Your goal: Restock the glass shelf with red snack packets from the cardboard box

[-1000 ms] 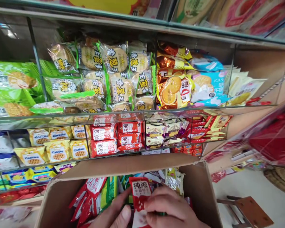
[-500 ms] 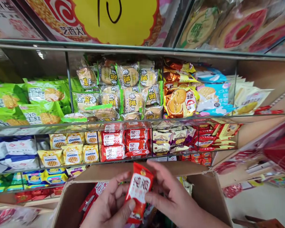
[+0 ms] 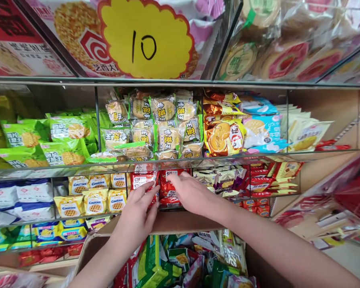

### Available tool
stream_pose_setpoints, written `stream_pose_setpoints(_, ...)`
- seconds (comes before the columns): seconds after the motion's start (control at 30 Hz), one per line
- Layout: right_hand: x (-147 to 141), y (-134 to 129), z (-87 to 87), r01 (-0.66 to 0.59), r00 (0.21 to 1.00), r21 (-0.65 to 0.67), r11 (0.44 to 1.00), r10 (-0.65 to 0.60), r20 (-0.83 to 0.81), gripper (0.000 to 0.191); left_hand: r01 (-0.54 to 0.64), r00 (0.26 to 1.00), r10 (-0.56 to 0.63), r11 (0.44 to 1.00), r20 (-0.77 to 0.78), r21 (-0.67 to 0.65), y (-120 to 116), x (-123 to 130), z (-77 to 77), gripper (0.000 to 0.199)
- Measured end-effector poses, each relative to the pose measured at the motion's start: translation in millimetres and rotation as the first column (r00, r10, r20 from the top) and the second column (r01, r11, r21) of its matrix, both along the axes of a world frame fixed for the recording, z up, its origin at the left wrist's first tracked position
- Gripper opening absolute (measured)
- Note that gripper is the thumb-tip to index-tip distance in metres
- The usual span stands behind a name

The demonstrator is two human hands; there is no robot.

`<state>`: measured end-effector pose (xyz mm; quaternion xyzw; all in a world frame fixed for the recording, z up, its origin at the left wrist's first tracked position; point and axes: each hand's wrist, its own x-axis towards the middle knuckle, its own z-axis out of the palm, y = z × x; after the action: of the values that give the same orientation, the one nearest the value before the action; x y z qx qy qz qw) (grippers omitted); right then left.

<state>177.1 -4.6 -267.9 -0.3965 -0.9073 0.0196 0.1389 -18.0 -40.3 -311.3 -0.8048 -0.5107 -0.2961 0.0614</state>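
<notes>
Red-and-white snack packets (image 3: pixel 169 188) stand in two stacks in a lower shelf compartment, and both my hands reach in to them. My left hand (image 3: pixel 140 208) lies against the front of the left stack, fingers stretched and apart, gripping nothing. At the top of the right stack, my right hand (image 3: pixel 195 194) is curled over a red snack packet (image 3: pixel 170 174), thumb on its white label; its other fingers are mostly hidden. Below my wrists stands an open cardboard box (image 3: pixel 165 225) holding a jumble of green, red and purple snack packets.
Yellow cookie packets (image 3: pixel 95 201) fill the compartment on the left, cream-and-purple packets (image 3: pixel 226 178) the one on the right. A clear shelf edge (image 3: pixel 168 164) runs above my hands. Higher up are bagged round biscuits (image 3: pixel 168 136) and a yellow sign (image 3: pixel 147 40) marked 10.
Both hands have moved up and forward from above the box to the red stacks. My left hand has let go of the red packet. The view has tilted upward, and the box's contents now show.
</notes>
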Motion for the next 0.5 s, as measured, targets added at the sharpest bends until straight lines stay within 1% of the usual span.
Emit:
stream_pose_setpoints(0.07, -10, 10, -3.0, -0.014, 0.996, -0.019, 1.0, 0.016, 0.082, 0.03, 0.001, 0.993, 0.004, 0.999, -0.118, 0.038, 8, 1, -4.6, 0.035)
stream_pose_setpoints(0.2, -15, 24, -10.8, -0.033, 0.994, -0.013, 0.999, 0.035, 0.105, 0.023, -0.023, 0.979, 0.03, 0.999, -0.203, 0.035, 15, 5, -8.7, 0.037)
stream_pose_setpoints(0.3, -12, 30, -16.3, -0.053, 0.991, -0.019, 0.998, 0.055, 0.124, 0.016, -0.068, 0.964, 0.069, 0.998, -0.257, 0.011, 18, 8, -6.7, 0.045)
stream_pose_setpoints(0.4, -8, 32, -20.6, -0.072, 0.989, -0.003, 0.997, 0.072, 0.13, 0.016, -0.109, 0.944, 0.098, 0.994, -0.314, -0.019, 21, 13, -3.7, 0.057)
stream_pose_setpoints(0.5, -6, 30, -23.1, -0.059, 0.99, 0.028, 0.998, 0.055, 0.128, 0.013, -0.136, 0.926, 0.112, 0.99, -0.361, -0.04, 22, 19, -1.5, 0.057)
